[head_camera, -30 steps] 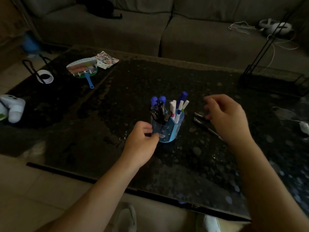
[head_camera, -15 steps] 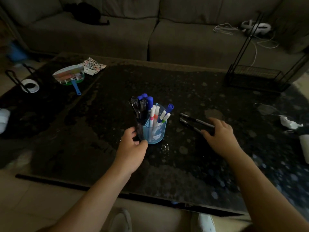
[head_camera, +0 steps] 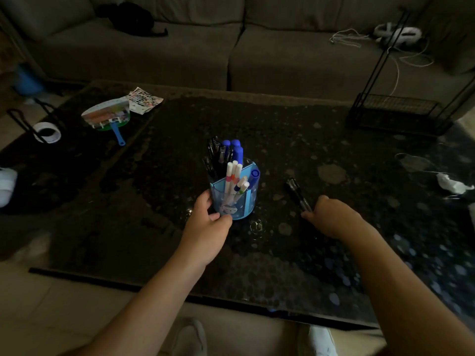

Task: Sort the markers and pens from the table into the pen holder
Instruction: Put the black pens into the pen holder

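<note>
A blue translucent pen holder [head_camera: 245,201] stands upright mid-table, with white markers, blue-capped markers and black pens standing in its compartments. My left hand [head_camera: 205,227] grips the holder's lower left side with thumb and fingers. To its right, my right hand [head_camera: 331,217] is closed on the near ends of black pens [head_camera: 297,192], which stick out away from me just above the dark table [head_camera: 282,137]. How many pens it holds is hard to tell in the dim light.
A hand fan with a blue handle [head_camera: 108,116] and a printed card [head_camera: 145,100] lie at the far left. A black wire rack [head_camera: 395,114] stands at the far right corner, crumpled white paper [head_camera: 453,185] at the right edge. A grey sofa [head_camera: 231,47] lies behind.
My right hand came down onto the black pens, closed on them and drew them nearer. The left hand kept hold of the holder, which has turned a little.
</note>
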